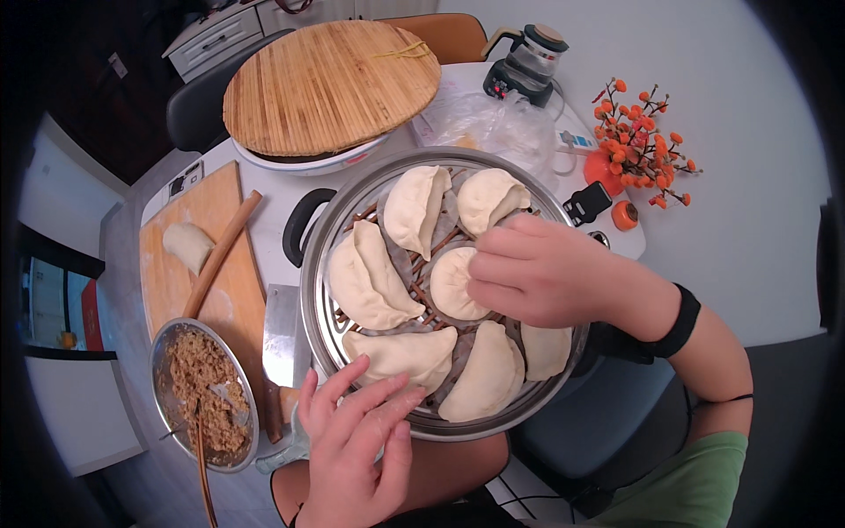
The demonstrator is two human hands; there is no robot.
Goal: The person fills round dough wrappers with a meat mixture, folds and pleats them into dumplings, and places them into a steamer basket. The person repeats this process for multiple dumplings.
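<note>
A steel steamer tray with a black side handle lies in front of me. Several large crescent-shaped dough dumplings sit in it on round liners over a brown slatted rack. Among them, near the middle, is a round pleated bun. The curled fingers of my right hand cover this bun's right side; their tips are hidden, so I cannot tell whether they grip it. Spread over the tray's near left rim, my left hand has its fingertips at the lower left dumpling and holds nothing.
To the left are a wooden board with dough, a rolling pin, a cleaver and a bowl of filling with chopsticks. Behind stand a bamboo-covered basin, a glass kettle and an orange-berry decoration.
</note>
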